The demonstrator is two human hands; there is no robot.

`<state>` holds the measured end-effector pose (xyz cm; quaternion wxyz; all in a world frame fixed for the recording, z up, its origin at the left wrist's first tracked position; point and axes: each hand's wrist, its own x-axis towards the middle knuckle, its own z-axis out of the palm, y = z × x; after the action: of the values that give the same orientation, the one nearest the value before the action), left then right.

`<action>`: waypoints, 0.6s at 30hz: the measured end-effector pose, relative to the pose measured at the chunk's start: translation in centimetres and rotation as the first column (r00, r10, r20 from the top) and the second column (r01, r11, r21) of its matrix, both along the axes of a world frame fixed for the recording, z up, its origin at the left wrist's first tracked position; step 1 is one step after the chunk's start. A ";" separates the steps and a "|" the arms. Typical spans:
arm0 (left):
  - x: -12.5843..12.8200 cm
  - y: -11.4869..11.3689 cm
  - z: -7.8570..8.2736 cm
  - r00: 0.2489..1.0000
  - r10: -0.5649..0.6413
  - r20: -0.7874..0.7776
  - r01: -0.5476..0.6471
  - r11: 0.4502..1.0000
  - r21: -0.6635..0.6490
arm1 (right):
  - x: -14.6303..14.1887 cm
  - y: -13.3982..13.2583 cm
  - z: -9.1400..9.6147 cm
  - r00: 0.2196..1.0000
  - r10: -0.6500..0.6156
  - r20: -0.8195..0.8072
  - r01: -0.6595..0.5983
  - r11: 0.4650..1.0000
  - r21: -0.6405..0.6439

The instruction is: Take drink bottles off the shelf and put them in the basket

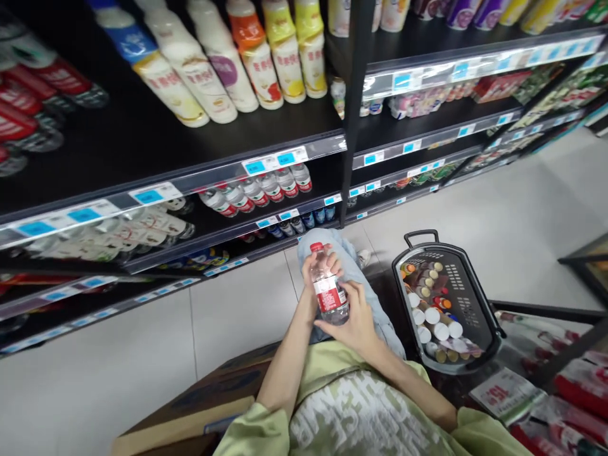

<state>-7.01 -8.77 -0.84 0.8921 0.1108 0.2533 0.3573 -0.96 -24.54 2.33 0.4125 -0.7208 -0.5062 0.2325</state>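
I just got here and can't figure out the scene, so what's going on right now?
A person is holding a clear plastic bottle in front of a store shelf. The left hand is around its upper part, while the right hand holds the lower part. The red cap is on. Similar bottles stand on a lower shelf, and a dark basket with several items inside sits to the person's right.
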 end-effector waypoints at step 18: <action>-3.1 -8.3 3.0 0.764 -0.030 -0.644 0.582 0.463 0.669 | 2.6 -0.9 -2.7 0.600 -0.028 -0.799 0.309 0.930 0.199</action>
<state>-10.10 -17.07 2.15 0.6609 0.6699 0.2662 0.2090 1.65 -25.46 -0.42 0.7222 -0.5149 -0.2335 0.3984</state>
